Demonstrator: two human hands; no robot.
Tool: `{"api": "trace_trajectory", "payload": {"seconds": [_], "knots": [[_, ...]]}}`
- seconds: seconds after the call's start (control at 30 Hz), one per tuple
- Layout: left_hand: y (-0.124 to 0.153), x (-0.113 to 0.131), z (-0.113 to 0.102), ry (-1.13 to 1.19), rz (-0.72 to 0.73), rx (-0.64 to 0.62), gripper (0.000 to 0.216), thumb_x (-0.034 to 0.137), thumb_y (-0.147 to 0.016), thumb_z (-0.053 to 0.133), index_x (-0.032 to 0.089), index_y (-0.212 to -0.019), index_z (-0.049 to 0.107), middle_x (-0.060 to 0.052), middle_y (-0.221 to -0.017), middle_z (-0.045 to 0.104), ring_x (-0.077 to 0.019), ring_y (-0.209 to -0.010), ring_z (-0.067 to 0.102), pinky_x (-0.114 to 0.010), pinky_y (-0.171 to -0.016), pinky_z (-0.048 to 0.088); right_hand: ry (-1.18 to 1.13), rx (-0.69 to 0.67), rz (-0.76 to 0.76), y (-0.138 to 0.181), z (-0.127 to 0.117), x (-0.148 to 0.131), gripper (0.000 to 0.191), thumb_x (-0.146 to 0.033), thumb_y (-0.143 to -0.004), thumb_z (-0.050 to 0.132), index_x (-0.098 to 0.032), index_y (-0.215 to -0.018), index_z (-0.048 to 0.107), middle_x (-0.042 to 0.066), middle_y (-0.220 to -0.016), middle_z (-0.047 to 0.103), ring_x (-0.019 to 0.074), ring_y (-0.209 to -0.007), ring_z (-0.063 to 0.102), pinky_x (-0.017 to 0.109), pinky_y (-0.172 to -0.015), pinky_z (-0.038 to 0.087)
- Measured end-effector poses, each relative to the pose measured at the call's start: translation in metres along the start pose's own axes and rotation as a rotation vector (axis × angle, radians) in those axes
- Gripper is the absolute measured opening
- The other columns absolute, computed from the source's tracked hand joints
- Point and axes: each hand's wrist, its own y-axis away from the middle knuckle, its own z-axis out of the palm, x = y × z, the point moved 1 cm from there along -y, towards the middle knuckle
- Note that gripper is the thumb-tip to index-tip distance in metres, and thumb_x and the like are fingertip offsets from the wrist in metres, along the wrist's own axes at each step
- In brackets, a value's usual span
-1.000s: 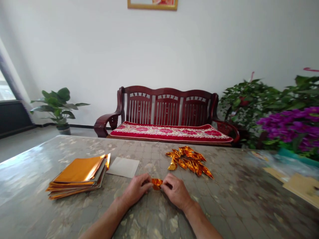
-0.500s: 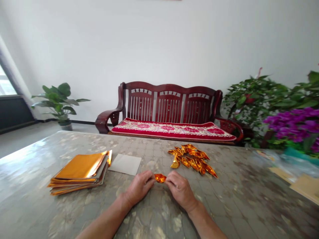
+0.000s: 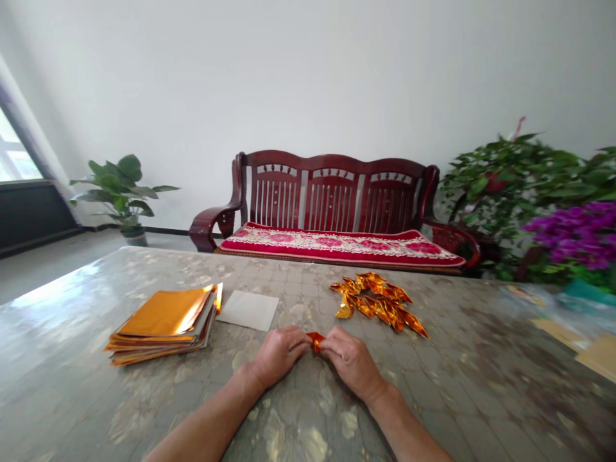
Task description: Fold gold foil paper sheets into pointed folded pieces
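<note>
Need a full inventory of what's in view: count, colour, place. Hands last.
Foil piece: 1, orange-gold, between the hands
Sheet stack: 1, orange-gold and grey, table's left; sheets uncountable
Pale sheet: 1, whitish, right of the stack
Folded foil pieces: several, overlapping, orange-gold, beyond the right hand
Table: 1, grey-brown patterned top, foreground
Clear plastic: count unclear, table's right
Tan flat pieces: at least 2, right edge
Bench: 1, dark red-brown, behind the table
Seat cover: 1, red and cream, on the bench
Potted plant: 1, green, left floor
Foliage: count unclear, green, right
Flowers: cluster, purple, right
Wall: 1, whitish, background
Left hand: 1, bare, pinching foil
Right hand: 1, bare, pinching foil
</note>
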Motion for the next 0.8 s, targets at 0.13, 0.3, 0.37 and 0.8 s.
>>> {"api": "trace_trajectory", "payload": {"seconds": [0.13, 0.3, 0.37, 0.8], "knots": [[0.000, -0.001, 0.001, -0.014, 0.003, 0.006, 0.024, 0.022, -0.097, 0.049, 0.020, -0.086, 0.071, 0.000, -0.078, 0.064, -0.0131, -0.075, 0.061, -0.021, -0.071, 0.044, 0.001, 0.008, 0.014, -0.002, 0.001, -0.003, 0.019, -0.015, -0.094, 0.056, -0.021, -0.085, 0.072, 0.001, -0.080, 0.062, 0.0135, -0.076, 0.062, 0.021, -0.070, 0.047], [0.001, -0.002, 0.003, 0.007, 0.000, 0.031, 0.022, 0.020, -0.096, 0.049, 0.020, -0.089, 0.070, -0.001, -0.082, 0.065, -0.0132, -0.077, 0.062, -0.021, -0.072, 0.044, 0.015, 0.038, 0.050, 0.000, -0.001, 0.000, 0.019, -0.012, -0.091, 0.058, -0.022, -0.088, 0.073, 0.001, -0.080, 0.063, 0.0134, -0.076, 0.063, 0.021, -0.070, 0.048], [0.001, -0.003, 0.004, 0.028, -0.008, 0.039, 0.022, 0.020, -0.096, 0.049, 0.021, -0.090, 0.070, 0.000, -0.082, 0.064, -0.0130, -0.077, 0.062, -0.021, -0.072, 0.044, 0.007, 0.037, 0.049, 0.002, -0.001, 0.001, 0.018, -0.012, -0.090, 0.058, -0.023, -0.088, 0.073, 0.001, -0.081, 0.063, 0.0135, -0.076, 0.063, 0.021, -0.070, 0.048], [-0.003, -0.004, 0.003, 0.137, -0.018, 0.062, 0.025, 0.016, -0.092, 0.051, 0.025, -0.103, 0.071, -0.001, -0.093, 0.069, -0.0154, -0.089, 0.066, -0.024, -0.081, 0.049, -0.008, 0.221, -0.056, 0.005, -0.008, 0.007, 0.022, -0.008, -0.089, 0.054, -0.023, -0.095, 0.069, 0.002, -0.087, 0.069, 0.0147, -0.082, 0.066, 0.024, -0.076, 0.051]]}}
